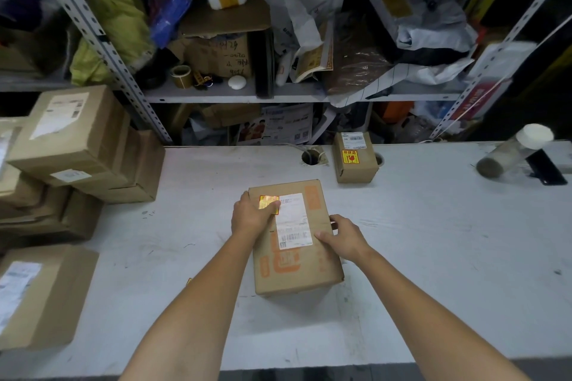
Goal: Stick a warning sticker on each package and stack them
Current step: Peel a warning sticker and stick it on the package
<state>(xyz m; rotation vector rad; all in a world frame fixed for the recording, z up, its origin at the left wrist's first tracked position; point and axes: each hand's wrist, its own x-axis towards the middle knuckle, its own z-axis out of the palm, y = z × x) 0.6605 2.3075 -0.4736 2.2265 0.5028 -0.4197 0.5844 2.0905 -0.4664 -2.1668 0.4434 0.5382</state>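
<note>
Two bare forearms reach out over the white counter [433, 241] to a brown box [294, 244] lying flat near its middle. The box bears orange printed blocks and a white shipping label [294, 221] with a barcode near its lower end; the writing is too small to read. The right hand [345, 238] rests on the box's right edge, fingers [335, 221] loosely spread and curled over the side, thumb lying on top beside the label, steadying rather than gripping. The left hand [252, 215] lies palm down on the box's far left corner, its fingers [272, 206] flat and together, pressing a yellow and red sticker [266, 200] just beside the label's upper end. The sticker is partly covered by the fingertips and washed out by glare, so its print cannot be read.

At the left edge sits another box [43, 294] with a white label, and beyond it a pile of boxes [77, 145], the top one labelled too.

Farther back, near the counter's far edge, a small box [356, 158] stands with a barcode label on top and a yellow warning sticker [349, 157] with a red broken-glass mark on its front. To the right lies a clear jar [517, 148] with a white lid.

Behind the counter, metal shelves [247, 96] hold bags, parcels, tape rolls and a carton [223, 56] with handwritten marks.
</note>
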